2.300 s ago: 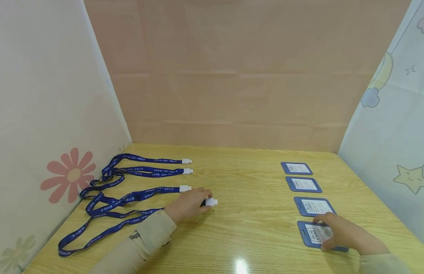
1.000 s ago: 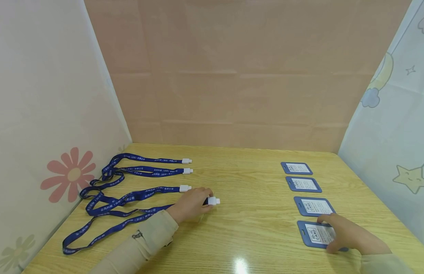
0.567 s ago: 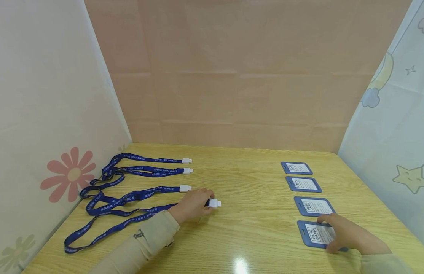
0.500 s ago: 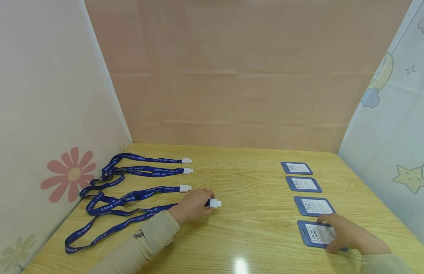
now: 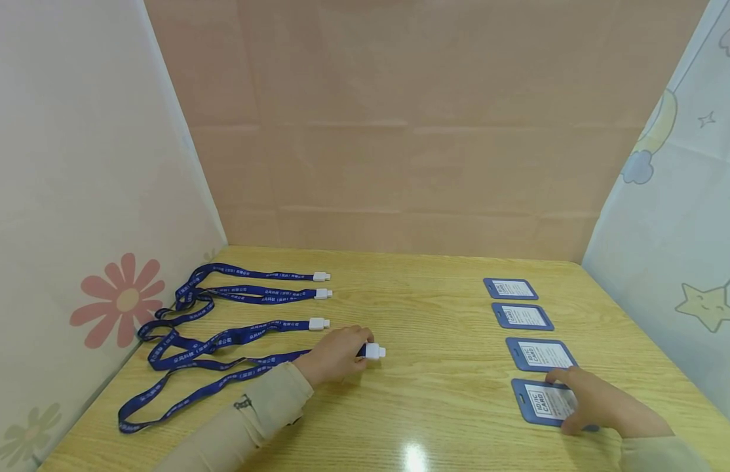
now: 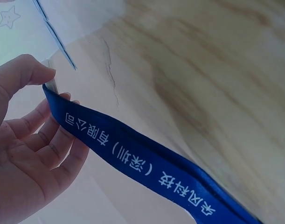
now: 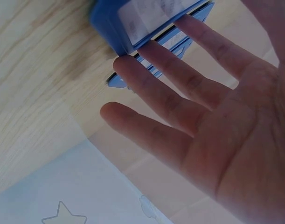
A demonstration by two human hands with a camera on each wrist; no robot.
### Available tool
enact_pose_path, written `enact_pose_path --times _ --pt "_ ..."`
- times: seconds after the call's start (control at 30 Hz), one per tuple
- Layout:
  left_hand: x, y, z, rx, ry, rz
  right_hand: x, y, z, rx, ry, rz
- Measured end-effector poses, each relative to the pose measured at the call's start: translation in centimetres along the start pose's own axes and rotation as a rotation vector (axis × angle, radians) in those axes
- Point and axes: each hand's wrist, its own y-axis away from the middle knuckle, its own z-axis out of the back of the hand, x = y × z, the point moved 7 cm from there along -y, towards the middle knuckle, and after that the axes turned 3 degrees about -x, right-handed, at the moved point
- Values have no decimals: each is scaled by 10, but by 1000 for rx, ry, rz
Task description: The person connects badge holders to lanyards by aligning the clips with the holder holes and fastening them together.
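Note:
My left hand [image 5: 340, 354] pinches a dark blue lanyard [image 6: 137, 154] just behind its white clip [image 5: 375, 351], left of the table's middle. The clip's narrow tip points right; the strap trails left in a long loop. At the right front, my right hand [image 5: 601, 401] spans the nearest blue badge holder [image 5: 538, 401], with thumb and index finger at opposite long edges. Its white card reads "ID/IC CARD". In the right wrist view several fingertips [image 7: 126, 63] touch that holder's edge while the little finger stays apart; the thumb is out of sight there.
Three more lanyards lie at the left, their white clips [image 5: 319, 324] pointing right and straps [image 5: 188, 295] partly tangled. Beyond the right hand three further badge holders [image 5: 542, 354] form a column. Printed cloth walls [image 5: 683, 216] flank the wooden table [image 5: 424, 308].
My left hand has drawn the lanyard slightly right, and its loop has followed. The right hand shifted a little right along the badge holder, then stayed still. The other lanyards and holders lie as before.

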Motion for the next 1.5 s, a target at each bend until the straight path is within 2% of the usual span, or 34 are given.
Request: enact_pose_path --times 0.4,0.83,1.17,1.5 --pt "-2 1 2 11 21 21 0 -2 -2 17 8 -8" --pt "-4 0 2 0 -8 24 -1 -6 -1 13 12 6" --pt "-7 -2 1 -52 -56 -43 2 -5 -1 19 22 -13" --pt "-9 -2 1 -73 -76 -66 2 -5 -1 11 18 -1"
